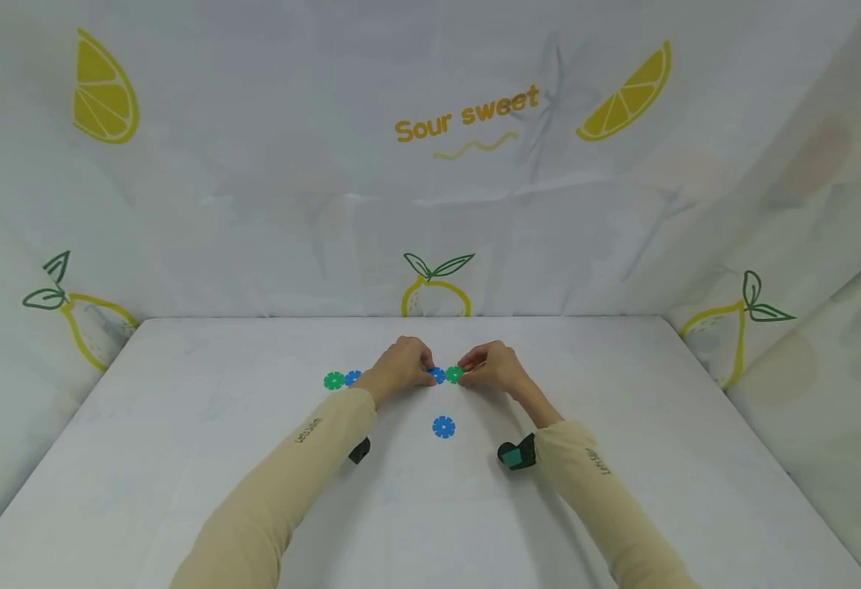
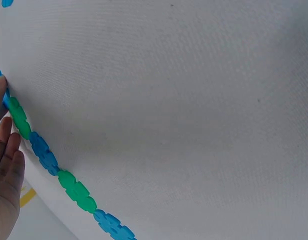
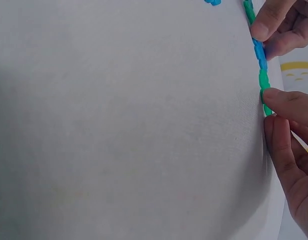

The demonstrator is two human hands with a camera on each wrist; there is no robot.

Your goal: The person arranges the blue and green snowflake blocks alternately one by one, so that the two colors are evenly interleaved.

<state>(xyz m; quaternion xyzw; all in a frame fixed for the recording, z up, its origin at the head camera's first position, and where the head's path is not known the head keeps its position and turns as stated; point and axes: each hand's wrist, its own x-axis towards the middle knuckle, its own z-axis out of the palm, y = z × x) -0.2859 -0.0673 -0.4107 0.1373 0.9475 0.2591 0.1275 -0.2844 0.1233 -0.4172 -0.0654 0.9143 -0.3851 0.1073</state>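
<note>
Several green and blue notched discs form a row, edge to edge, near the table's far edge. My left hand (image 1: 398,366) pinches a blue disc (image 1: 439,375) at the row's right part. Beside it, the end green disc (image 1: 455,375) is held between thumb and fingers of my right hand (image 1: 495,368). These two discs touch and look joined in the right wrist view, where the green disc (image 3: 264,79) follows the blue disc (image 3: 259,52). Leftward, a green disc (image 1: 334,380) ends the row. My left hand and wrist hide its middle from the head view.
A loose blue disc (image 1: 444,427) lies on the white table (image 1: 217,458), nearer to me than the row. Dark wrist cameras (image 1: 516,454) hang below both sleeves. Behind the table's far edge hangs a white lemon-printed cloth (image 1: 268,204).
</note>
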